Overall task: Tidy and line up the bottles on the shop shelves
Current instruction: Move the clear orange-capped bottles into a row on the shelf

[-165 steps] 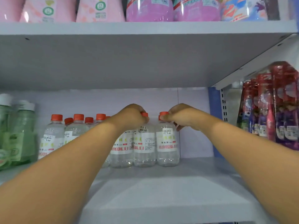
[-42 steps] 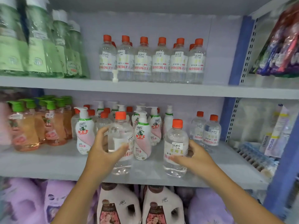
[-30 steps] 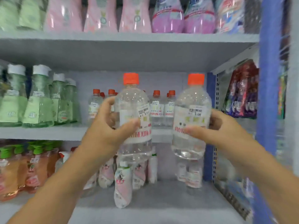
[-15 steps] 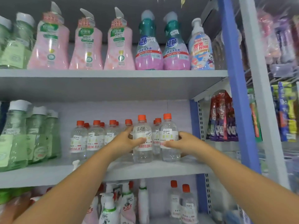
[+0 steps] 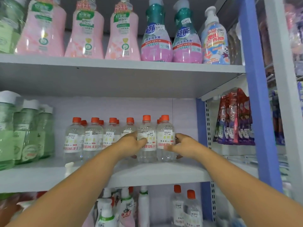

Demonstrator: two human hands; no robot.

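Note:
Clear bottles with orange caps stand in a row on the middle shelf [image 5: 155, 176]. My left hand [image 5: 131, 144] grips one clear bottle [image 5: 146, 128] near the right end of the row, thumb across its white label. Round the last clear bottle [image 5: 165, 128] on the right, my right hand [image 5: 182, 145] curls from the side. Both bottles stand upright on the shelf, touching each other. The other clear bottles [image 5: 91, 138] line up to the left, with more behind them.
Green bottles [image 5: 24, 131] stand at the left of the same shelf. Pink bottles [image 5: 85, 30] and teal-topped bottles [image 5: 156, 33] fill the shelf above. A blue upright post [image 5: 257, 95] bounds the right side, with hanging packets [image 5: 234, 118] beyond. Two clear bottles [image 5: 185, 208] and pump bottles stand below.
I lifted two clear bottles from the lower shelf up to the middle shelf and set them at the right end of the row. Both hands still hold them.

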